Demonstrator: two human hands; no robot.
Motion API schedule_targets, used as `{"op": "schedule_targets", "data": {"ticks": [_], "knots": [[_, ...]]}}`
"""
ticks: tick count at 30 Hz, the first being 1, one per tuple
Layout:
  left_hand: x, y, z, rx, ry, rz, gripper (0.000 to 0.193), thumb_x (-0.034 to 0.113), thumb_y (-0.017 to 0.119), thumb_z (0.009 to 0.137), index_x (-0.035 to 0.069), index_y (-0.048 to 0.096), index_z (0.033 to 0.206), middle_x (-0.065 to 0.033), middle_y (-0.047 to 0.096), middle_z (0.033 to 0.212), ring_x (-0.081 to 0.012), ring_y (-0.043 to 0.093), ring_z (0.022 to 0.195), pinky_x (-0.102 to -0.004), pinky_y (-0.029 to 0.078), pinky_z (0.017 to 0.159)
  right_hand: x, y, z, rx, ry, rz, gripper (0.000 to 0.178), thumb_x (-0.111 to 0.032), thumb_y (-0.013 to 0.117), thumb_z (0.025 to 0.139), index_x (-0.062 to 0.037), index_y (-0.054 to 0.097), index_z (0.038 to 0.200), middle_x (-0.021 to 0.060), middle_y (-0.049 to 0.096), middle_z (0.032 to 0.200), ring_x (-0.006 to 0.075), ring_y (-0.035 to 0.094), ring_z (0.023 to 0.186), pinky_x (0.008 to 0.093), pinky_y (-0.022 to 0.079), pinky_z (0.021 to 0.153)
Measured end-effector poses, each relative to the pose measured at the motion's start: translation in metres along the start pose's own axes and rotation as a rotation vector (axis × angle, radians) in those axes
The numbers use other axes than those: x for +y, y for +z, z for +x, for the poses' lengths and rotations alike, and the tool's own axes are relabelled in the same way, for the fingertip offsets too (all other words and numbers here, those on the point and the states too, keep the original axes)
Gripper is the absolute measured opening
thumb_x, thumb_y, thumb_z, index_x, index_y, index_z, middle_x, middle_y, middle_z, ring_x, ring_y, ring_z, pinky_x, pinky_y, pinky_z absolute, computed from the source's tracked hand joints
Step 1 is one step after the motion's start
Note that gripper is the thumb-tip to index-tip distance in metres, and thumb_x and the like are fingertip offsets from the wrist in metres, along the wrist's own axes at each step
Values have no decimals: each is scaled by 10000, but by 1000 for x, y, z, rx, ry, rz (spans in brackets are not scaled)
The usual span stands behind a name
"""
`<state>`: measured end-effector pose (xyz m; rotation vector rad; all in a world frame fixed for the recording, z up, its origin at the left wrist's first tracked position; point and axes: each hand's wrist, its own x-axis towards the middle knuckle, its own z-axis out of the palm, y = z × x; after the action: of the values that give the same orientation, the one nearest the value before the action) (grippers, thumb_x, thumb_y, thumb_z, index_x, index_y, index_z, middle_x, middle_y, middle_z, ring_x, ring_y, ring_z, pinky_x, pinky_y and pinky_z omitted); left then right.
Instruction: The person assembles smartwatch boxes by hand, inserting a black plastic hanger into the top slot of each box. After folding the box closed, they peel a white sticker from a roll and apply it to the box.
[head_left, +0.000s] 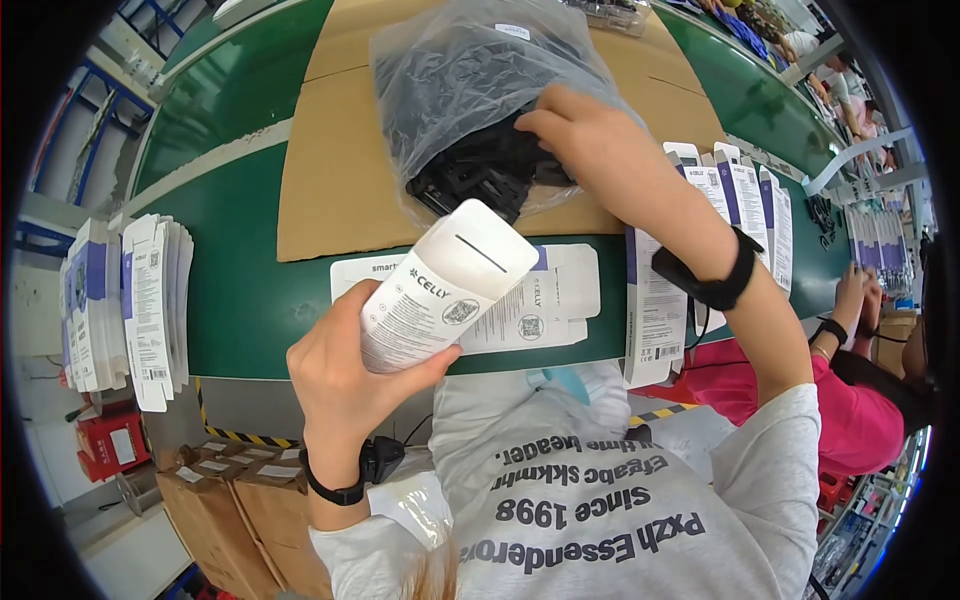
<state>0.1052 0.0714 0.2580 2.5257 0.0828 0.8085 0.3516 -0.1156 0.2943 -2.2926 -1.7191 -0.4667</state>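
The left hand (340, 370) grasps a white box (425, 310), tilted, on the wearer's side of the plastic bag (450, 90). The right hand (575, 125) is at the bag's mouth, by the black parts (475, 175); whether its fingers grip one cannot be told. A cardboard sheet (325, 190) lies under the bag; carton stacks (155, 300) stand well left of it.

— Is the folding carton (420, 322) paper?
— Smooth white paperboard, nearly matt. The bag (455, 85) is wrinkled, shiny translucent plastic.
— And beneath?
— A matt brown cardboard sheet (325, 175) over a smooth, glossy green tabletop (240, 295).
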Motion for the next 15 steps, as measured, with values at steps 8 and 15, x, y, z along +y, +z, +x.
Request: {"op": "schedule_targets", "data": {"ticks": [8, 15], "knots": [[39, -2, 2, -84, -106, -20, 759, 336, 956, 522, -30, 631, 1102, -152, 713, 872, -245, 727, 799, -335, 570, 700, -68, -86, -27, -40, 553, 1117, 374, 83, 696, 824, 34, 665, 1194, 67, 670, 962, 105, 634, 880, 241, 536, 808], [54, 2, 7, -25, -5, 1, 727, 421, 920, 569, -17, 619, 1065, -122, 680, 838, -255, 682, 681, -335, 548, 591, -72, -78, -55, -43, 505, 926, 328, 63, 756, 779, 20, 702, 1099, 67, 659, 969, 112, 617, 849, 233, 510, 784]]}}
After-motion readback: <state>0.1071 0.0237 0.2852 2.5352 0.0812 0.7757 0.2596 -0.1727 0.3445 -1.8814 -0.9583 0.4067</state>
